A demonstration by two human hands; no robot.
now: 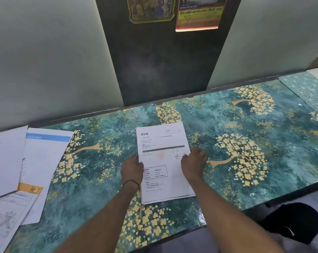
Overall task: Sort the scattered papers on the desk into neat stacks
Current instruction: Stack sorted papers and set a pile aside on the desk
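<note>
A: Paper stack [163, 161], placed where?

B: Middle of the frame, flat on the table [245, 115]. Long axis pointing away from the near edge toward the wall, far end leaning a little left. Printed form on top, face up, heading at the far end.

A: And the grip?

B: Two-sided. Left hand [131, 168] against the left long edge, thumb lapped over the top sheet, fingers curled at the edge. Right hand [193, 161] at the right long edge, fingers bent down onto the paper. Pinching the stack from both sides about mid-length, neither palm spread flat. Looks like squaring the edges.

A: Which way to what remains?

B: Left. Loose papers [26, 170] fanned and overlapping at the left edge of the frame, well apart from the stack, at mixed angles. Closer to the left hand, so probably a leftward reach across bare table, with the right hand free to pin the stack.

A: Risk?

B: Thin sheets, likely to slide or fan if let go unevenly.

A: Anything else around?

B: Black band [130, 183] on the left wrist. Two posters [174, 11] on the dark panel, top centre. Black item with a white mark [291, 223], lower right, below the table edge; hard to identify.
</note>
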